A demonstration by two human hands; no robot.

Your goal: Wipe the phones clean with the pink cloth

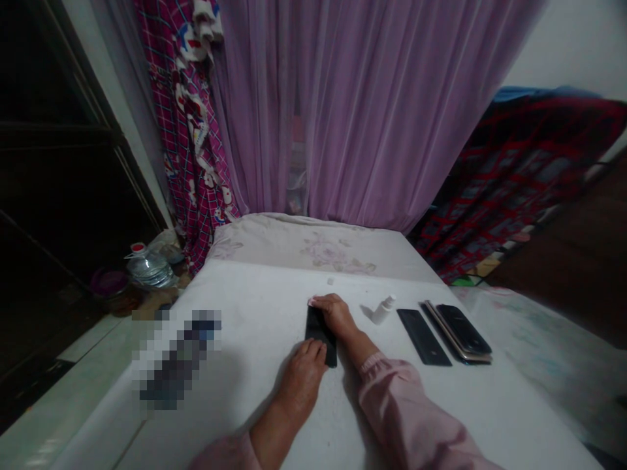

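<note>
A black smartphone (pixel 316 326) lies on the white cloth in front of me, its long side pointing away. My left hand (pixel 302 373) grips its near left part, fingers bent over the dark surface. At the far end is my right hand (pixel 337 316), fingers closed and pressed together at the top left corner. A small pale pinkish bit shows at those fingertips, too small to name. Just right of my right hand stands a small white spray bottle (pixel 383 309). Farther right are a flat black phone or back panel (pixel 423 337) and a stack of phones (pixel 463 329).
White cloth (pixel 264 313) covers the table, with a floral sheet (pixel 337 251) behind. A tiny pale piece (pixel 330 281) lies beyond the phone. Something dark at left is pixelated. Purple curtains (pixel 362 117) hang behind; a large water bottle (pixel 149 267) stands at left.
</note>
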